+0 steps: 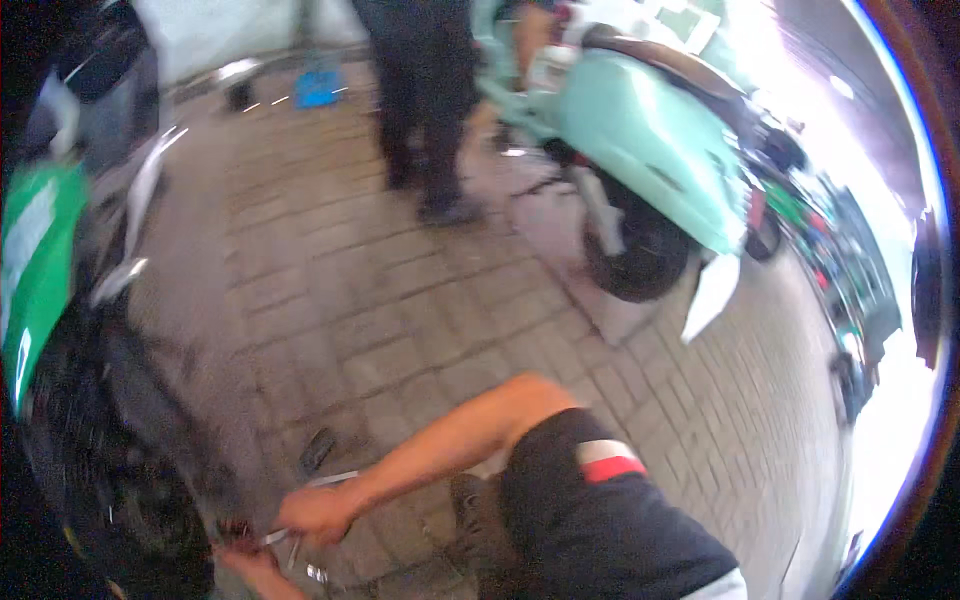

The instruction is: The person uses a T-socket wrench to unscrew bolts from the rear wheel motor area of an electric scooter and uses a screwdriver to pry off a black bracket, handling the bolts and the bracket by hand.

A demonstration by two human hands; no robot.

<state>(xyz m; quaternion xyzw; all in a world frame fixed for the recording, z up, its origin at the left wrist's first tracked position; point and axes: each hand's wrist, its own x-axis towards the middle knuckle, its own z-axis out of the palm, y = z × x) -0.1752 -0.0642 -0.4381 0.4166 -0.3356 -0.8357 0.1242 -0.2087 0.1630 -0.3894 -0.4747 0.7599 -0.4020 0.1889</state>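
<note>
My right hand point(318, 514) reaches across low on the left, closed around a slim silver hand tool point(335, 479). One end of the tool sticks out above the fist and the other points towards my left hand; blur hides its exact kind. Beside the black wheel point(150, 510) of a green motorbike point(40, 245), my left hand point(250, 566) is at the lower edge, its fingers by the tool's far end and a small dark part. What those fingers grip, if anything, is smeared by motion.
A small dark object point(318, 450) and shiny metal pieces point(317, 573) lie on the brick paving point(400, 310) near my shoe point(472, 510). Farther off, a person in dark trousers point(425, 90) stands beside a mint-green scooter point(640, 130). A blue item point(317, 88) lies near the wall.
</note>
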